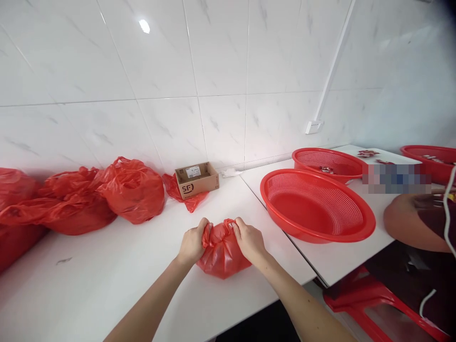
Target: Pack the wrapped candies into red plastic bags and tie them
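red plastic bag [225, 259], gathered mouth up, top running left-right, hands [193, 241] [250, 241] clenched on its ends

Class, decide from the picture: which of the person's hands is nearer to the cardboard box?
Left. The left hand, gripping the red bag, is almost directly in front of the cardboard box; the right hand, on the bag's other side, sits farther off to the right.

A thin, shiny red plastic bag [225, 259] sits upright on the white tabletop [135, 280], toward the near side. Its lower part bulges roundly; the top is drawn together, with crumpled ends gripped at left and right. Creases fan down the near face from the gathered neck.
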A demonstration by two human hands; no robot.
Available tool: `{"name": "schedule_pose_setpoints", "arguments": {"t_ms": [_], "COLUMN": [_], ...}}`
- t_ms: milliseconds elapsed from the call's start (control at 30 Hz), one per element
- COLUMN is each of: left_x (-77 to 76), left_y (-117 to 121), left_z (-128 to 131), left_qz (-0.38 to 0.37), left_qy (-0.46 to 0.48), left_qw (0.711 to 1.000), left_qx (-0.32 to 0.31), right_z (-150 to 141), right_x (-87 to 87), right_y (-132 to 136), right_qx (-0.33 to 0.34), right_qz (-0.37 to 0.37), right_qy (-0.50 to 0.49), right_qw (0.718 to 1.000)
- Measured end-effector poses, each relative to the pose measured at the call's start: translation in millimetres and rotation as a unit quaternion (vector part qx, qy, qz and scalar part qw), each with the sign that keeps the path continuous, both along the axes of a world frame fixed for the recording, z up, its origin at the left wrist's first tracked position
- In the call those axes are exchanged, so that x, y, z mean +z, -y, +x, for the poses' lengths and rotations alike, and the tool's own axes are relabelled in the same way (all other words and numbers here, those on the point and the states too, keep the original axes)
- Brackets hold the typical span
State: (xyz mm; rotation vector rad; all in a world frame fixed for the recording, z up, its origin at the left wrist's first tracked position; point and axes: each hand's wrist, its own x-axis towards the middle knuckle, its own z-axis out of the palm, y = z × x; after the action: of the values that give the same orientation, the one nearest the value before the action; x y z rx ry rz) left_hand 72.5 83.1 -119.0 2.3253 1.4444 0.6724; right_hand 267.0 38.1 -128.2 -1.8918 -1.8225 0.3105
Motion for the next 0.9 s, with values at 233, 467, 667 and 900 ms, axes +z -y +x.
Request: {"name": "schedule_pose_setpoints", "arguments": {"t_ms": [233, 467, 667, 900], "left_x": [-1.3, 0.0, -12.5, -27.7], "left_y": [1.6, 24.3, 31.9, 1.5], "left_z": [-26.7, -3.4, 26.2, 36.7], "left_qz": [-0.051, -0.03, -0.035, -0.084], "left_qy": [-0.057, -0.019, -0.072, -0.185], "left_qw": [0.991, 0.989, 0.993, 0.975], "left_qx": [0.109, 0.144, 0.084, 0.085], "right_z": [28.4, 16.8, -20.1, -15.8], "right_x": [-12.6, 1.5, -8.5, -41.2], "right_y": [-18.1, -13.5, -3.8, -30.7], "right_qx": [-0.013, -0.015, -0.007, 0.005], "right_qz": [-0.028, -0.075, -0.009, -0.001], "right_qy": [-0.007, -0.068, -0.046, -0.035], "right_qw": [0.999, 0.995, 0.999, 0.999]}}
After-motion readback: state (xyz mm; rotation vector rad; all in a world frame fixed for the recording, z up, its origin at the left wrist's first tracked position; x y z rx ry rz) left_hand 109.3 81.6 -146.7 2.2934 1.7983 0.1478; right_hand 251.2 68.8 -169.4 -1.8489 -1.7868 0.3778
